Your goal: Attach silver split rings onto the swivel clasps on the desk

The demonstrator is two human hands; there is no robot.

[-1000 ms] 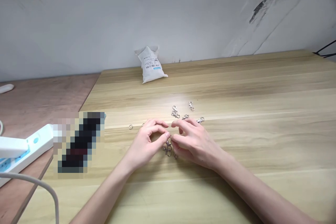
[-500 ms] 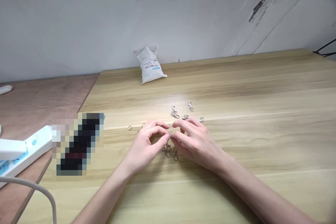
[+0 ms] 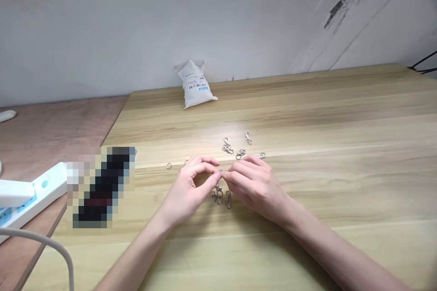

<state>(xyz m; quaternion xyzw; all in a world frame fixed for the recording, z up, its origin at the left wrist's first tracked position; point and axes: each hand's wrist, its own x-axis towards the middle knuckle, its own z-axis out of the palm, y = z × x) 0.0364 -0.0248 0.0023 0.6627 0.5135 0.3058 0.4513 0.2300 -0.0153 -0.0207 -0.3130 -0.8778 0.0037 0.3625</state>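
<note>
My left hand (image 3: 189, 186) pinches a small metal split ring (image 3: 221, 171) between thumb and forefinger. Against the ring's other side press the fingertips of my right hand (image 3: 254, 184), its fingers bent and close together. A silver swivel clasp (image 3: 219, 187) shows just under the fingertips; whether it hangs from the ring I cannot tell. Below, on the table, lie another clasp (image 3: 217, 198) and one more upright-looking clasp (image 3: 228, 200). Just past my left hand is a loose ring (image 3: 169, 166), with another ring (image 3: 186, 162) partly hidden behind the fingers.
Beyond my hands lie several clasps with rings, among them a pair (image 3: 227, 146) and a single one (image 3: 248, 138). A white labelled bag (image 3: 196, 84) stands near the wall. To the left are a blurred dark object (image 3: 104, 186), a power strip (image 3: 51, 186) and a grey cable (image 3: 51, 242).
My right hand's fingers have drawn closer together and lowered onto the ring, which now shows more. A clasp behind that hand is more exposed. The left hand has hardly moved.
</note>
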